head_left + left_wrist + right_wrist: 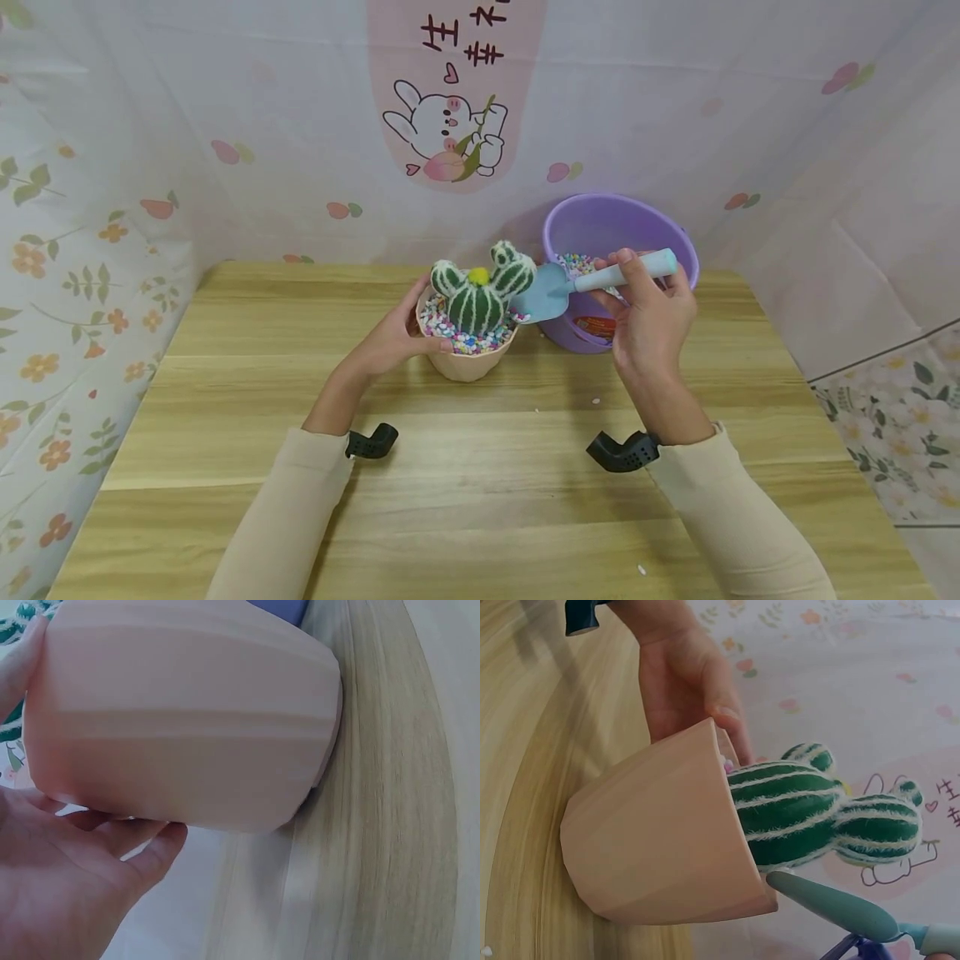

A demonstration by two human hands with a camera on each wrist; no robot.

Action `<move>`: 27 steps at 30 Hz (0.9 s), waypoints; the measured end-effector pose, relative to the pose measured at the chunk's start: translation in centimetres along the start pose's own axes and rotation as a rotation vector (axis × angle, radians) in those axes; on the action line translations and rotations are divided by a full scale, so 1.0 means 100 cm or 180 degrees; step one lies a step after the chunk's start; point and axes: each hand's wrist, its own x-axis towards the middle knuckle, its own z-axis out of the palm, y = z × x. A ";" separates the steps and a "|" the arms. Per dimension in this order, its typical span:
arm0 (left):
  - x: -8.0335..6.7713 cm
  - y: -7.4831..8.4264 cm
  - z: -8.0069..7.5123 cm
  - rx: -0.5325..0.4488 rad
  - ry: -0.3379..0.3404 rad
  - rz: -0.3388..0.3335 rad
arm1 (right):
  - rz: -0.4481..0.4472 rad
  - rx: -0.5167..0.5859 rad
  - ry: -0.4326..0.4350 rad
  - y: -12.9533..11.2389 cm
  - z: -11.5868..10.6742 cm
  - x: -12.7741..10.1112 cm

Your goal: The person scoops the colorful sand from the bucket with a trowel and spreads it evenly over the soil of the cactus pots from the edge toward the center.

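Two cream sleeves reach in from the near edge of a wooden table [480,492], each wrist wearing a small black camera mount. The left hand [393,333] cups the left side of a peach flowerpot [467,360], thumb along the rim and fingers curled round the wall; the left wrist view shows the palm against the pot's side. The pot stands a little beyond the table's centre. In it sits a plush green cactus [480,293] with white stripes and a yellow tuft, bedded in coloured pebbles [468,340]. The right hand [648,321] grips the pale handle of a blue toy trowel [570,287], fingers wrapped round it; the blade rests at the pot's right rim, beside the cactus. Just behind, near the far edge, stands a purple bucket [600,223] holding more pebbles.
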 end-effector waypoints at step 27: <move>-0.007 0.003 0.019 0.0276 0.0473 -0.0241 | -0.0325 -0.0109 -0.0196 0.006 0.006 -0.003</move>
